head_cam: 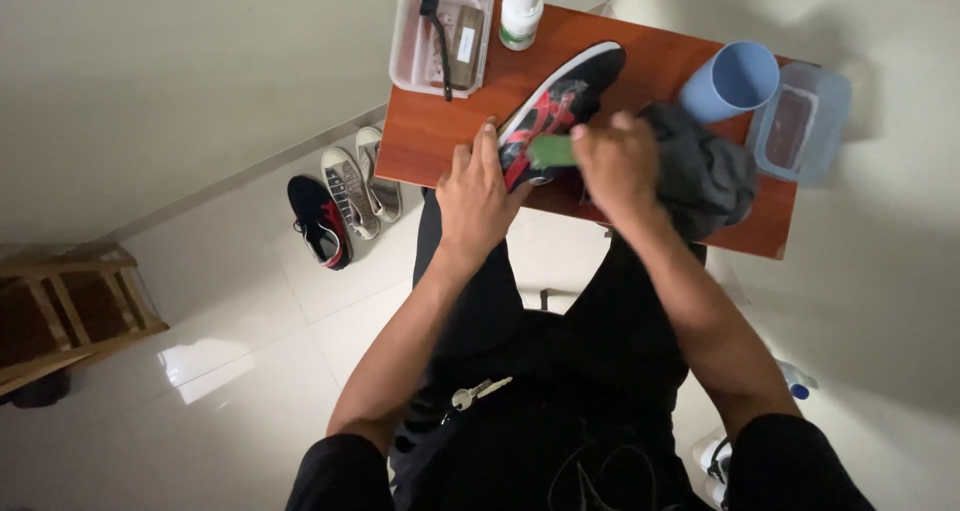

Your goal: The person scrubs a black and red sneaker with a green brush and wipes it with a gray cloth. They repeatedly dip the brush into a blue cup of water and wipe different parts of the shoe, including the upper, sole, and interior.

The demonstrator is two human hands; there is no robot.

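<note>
Black-red shoe (560, 106) on wooden table (440, 131); left hand (478, 196) flat steadying it; right hand (617, 161) clutching green brush (551, 152).

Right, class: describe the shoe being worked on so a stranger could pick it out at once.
Start at the small reddish-brown table. The shoe lies slantwise across its middle, steadied by the left hand while the right hand presses a green object against it. It is black with red markings and a white sole edge; the other shoes sit on the floor.
</note>
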